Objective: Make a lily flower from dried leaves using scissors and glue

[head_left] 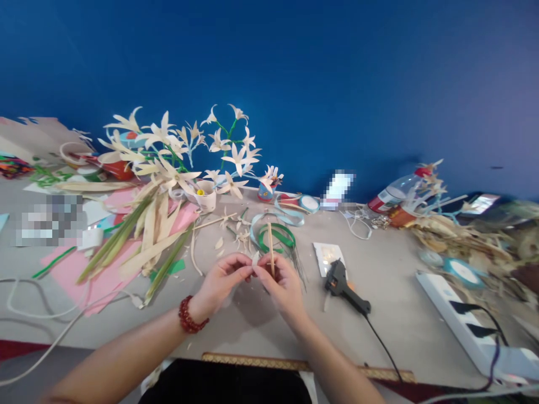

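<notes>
At the middle of the table my left hand (218, 285), with a red bead bracelet (189, 315) at its wrist, is closed in a pinch on a small pale petal (255, 258). My right hand (285, 289) meets it fingertip to fingertip at the petal. A thin wooden stick (270, 240) stands nearly upright in the right hand's fingers. Just beyond the hands lie a coil of green ribbon (287, 235), a light blue ribbon (295, 217) and loose petal pieces (242, 234). The petal's lower end is hidden by the fingertips.
Pale handmade flowers (168, 140) rise from a white cup (207, 197) at back left. Dried husks (155, 224) lie over pink paper (101, 280). To the right are a black glue gun (346, 287), its cord, a power strip (457, 320) and a plastic bottle (393, 192).
</notes>
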Demonstrator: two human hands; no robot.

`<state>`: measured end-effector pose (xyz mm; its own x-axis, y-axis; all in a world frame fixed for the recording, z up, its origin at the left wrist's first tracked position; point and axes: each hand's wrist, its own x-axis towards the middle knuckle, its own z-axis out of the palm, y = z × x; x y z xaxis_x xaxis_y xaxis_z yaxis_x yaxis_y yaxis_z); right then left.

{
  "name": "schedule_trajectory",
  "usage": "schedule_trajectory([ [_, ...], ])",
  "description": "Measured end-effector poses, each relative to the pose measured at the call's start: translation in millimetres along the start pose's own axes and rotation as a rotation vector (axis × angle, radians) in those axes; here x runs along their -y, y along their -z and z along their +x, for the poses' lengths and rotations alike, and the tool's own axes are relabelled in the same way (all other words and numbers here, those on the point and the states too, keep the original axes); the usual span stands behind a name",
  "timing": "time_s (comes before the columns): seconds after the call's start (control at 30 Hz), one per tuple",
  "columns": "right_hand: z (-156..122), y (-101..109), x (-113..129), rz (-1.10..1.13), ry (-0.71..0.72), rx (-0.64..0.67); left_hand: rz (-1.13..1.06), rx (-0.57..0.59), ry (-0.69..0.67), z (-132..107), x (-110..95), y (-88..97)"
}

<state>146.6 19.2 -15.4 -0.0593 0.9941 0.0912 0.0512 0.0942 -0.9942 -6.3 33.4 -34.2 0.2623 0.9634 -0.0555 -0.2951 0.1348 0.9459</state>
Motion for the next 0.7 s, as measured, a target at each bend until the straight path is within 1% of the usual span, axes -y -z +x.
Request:
schedule_trajectory([
  [0.1, 2.9, 6.8, 0.4, -0.133, 0.12, 0.016, 0.04, 0.032, -0.022, -0.9, 0.0, 1.0],
  [0.17, 5.0, 11.8, 0.4, -0.183, 0.162, 0.068, 0.046, 0.069, -0.034, -1.1, -2.0, 2.9],
  [0.3, 7.5, 22.0, 0.3, -0.285, 0.076, 0.254, 0.057, 0.192, -0.08, 1.1, -11.0, 6.5],
  [0.37, 8.4, 26.0, 0.1, -0.322, 0.06, 0.316, 0.107, 0.242, -0.077, 3.2, -15.8, 7.4],
  [0.53, 11.1, 31.2, -0.1, -0.208, 0.013, 0.329, 0.274, 0.281, -0.043, 6.2, -21.7, 8.4],
  [0.63, 11.9, 31.5, -0.4, -0.095, -0.041, 0.339, 0.387, 0.301, -0.089, 5.7, -21.3, 9.2],
  [0.7, 11.7, 30.6, -1.2, -0.034, -0.095, 0.314, 0.426, 0.268, -0.13, 5.0, -20.8, 9.2],
])
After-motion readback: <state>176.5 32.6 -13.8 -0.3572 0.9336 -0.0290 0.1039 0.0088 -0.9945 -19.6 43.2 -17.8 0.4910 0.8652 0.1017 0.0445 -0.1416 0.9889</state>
